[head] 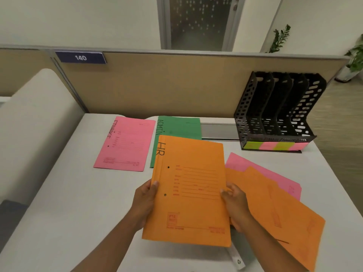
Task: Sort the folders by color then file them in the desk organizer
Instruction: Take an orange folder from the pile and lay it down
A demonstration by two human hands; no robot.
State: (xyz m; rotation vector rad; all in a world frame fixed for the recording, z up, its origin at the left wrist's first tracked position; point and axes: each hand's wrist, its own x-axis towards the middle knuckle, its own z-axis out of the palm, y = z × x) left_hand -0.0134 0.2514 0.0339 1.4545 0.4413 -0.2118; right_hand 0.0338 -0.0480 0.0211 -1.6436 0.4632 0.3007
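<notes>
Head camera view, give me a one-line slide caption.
Both hands hold the orange HR folder above the desk.

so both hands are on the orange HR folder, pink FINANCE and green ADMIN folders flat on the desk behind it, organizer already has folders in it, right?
Not quite. The head view shows the black desk organizer with empty slots. The rest holds: left hand and right hand hold the orange HR folder, with the pink FINANCE folder and green ADMIN folder flat on the desk behind it.

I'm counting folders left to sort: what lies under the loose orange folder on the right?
A pink folder shows beneath the orange folder; anything else under it is covered.
</notes>
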